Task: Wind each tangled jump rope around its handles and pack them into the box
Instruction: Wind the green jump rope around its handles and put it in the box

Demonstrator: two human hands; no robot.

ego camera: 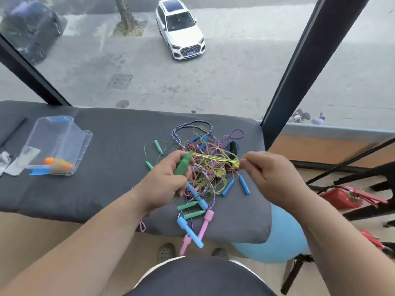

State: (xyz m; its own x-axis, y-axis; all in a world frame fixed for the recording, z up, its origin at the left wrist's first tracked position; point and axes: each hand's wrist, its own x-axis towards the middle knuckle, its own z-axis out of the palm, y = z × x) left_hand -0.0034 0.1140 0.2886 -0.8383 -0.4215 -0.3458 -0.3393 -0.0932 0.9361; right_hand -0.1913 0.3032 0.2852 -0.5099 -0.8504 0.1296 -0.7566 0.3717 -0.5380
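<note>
The grey padded bench [106, 167] carries a many-coloured tangle of thin jump ropes [205, 174] with plastic handles at its middle, right in front of the person. Well to the left lies the clear plastic box [64, 135] with blue clasps, tipped on its side. Inside it sits one bundle with orange handles [58, 163], apparently wound. The left hand [166, 180] is clamped round a dark green plastic handle [182, 164], and the right hand [271, 174] pinches the thin yellow-green cord [213, 157] drawn taut from it. This looks like the winding step. The next move likely calls for freeing the cord from the tangle and wrapping it round the handle under tension.
</note>
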